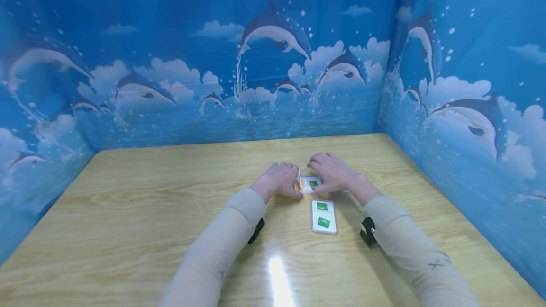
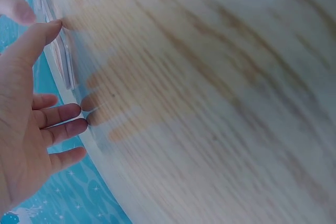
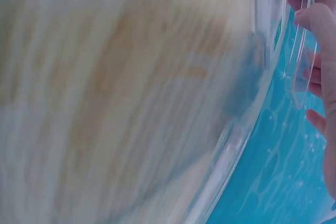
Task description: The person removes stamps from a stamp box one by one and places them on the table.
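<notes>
Both hands are close together over a flat white case [image 1: 308, 189] with an orange design at its left end and a green picture. My left hand [image 1: 281, 180] rests at that end, its thumb [image 2: 50, 31] against the edge of the case [image 2: 64, 61] and its loosely extended fingers [image 2: 65, 114] on the tabletop. My right hand [image 1: 334, 173] pinches a thin clear plastic cover [image 3: 300, 61] between thumb and fingers, tilted up above the table. Nearer to me lies a white card in a clear case [image 1: 324, 217], with two green pictures.
The wood-grain table [image 1: 149, 217] carries a bright light reflection near its front. A blue curtain [image 1: 192, 51] printed with dolphins stands behind it and along its sides. A clear plastic edge [image 3: 215, 177] lies low in the right wrist view.
</notes>
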The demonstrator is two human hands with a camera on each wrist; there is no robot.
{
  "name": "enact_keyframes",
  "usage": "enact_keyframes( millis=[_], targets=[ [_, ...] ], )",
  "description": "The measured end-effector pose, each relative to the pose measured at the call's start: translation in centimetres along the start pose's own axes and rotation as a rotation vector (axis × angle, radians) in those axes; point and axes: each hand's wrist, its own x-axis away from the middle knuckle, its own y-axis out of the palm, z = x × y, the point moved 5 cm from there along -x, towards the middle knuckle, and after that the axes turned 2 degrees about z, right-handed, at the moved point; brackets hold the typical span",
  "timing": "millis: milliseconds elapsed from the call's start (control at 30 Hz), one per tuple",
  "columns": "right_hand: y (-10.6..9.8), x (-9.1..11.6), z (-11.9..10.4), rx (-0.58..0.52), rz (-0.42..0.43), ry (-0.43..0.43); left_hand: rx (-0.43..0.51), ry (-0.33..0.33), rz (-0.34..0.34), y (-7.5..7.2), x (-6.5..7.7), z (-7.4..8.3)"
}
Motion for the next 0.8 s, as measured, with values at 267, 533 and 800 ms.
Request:
enact_keyframes(
  millis=[267,533,800],
  targets=[
    [-0.7,0.7,1.8,-0.03,0.035,0.083,-0.056,0.011,-0.019,0.1,0.2,0.2],
    [-0.9,0.5,3.3,-0.07,0.04,0.19,-0.03,0.0,-0.001,0.2,0.0,0.1],
    [-0.2,-0.5,3.8,-0.123,0.001,0.245,-0.049,-0.004,-0.018,0.4,0.3,-0.1]
  ],
)
